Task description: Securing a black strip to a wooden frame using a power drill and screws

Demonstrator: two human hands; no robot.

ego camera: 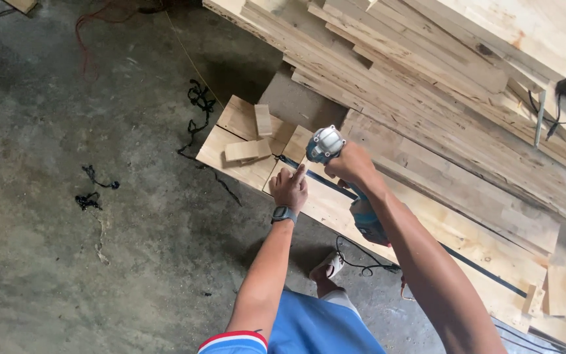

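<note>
**Cordless driver set to a pine panel on a workshop floor**

A person in a blue shirt stands over a wide pale wood panel (466,239) that lies low above the concrete floor (99,262), beside a tall stack of planks (427,72). The right hand (352,165) is wrapped tight around the handle of a blue-green cordless driver (325,145), its grey round head pointing down at the panel close to the panel's far left end. The right arm runs out long and nearly straight from the shoulder, wrist bent down over the tool. The left hand (289,188), a dark watch (283,214) on its wrist, rests on the panel just beside the tool's nose, fingers curled under and the forefinger stretched toward the spot under the tip; it holds nothing, only steadies. A dark narrow gap (473,265) runs along the panel's length.

The driver looks compact but weighty, with what appears to be a battery block at the foot of the handle; its hard casing calls for a full fist around the handle, as it has now. The panel looks stiff, heavy and unlikely to shift under a palm.

Two small offcut blocks (250,141) lie at the panel's far left corner. Black cable scraps (96,190) are strewn over the floor, and a sandalled foot (327,265) shows below the panel's near edge.
</note>
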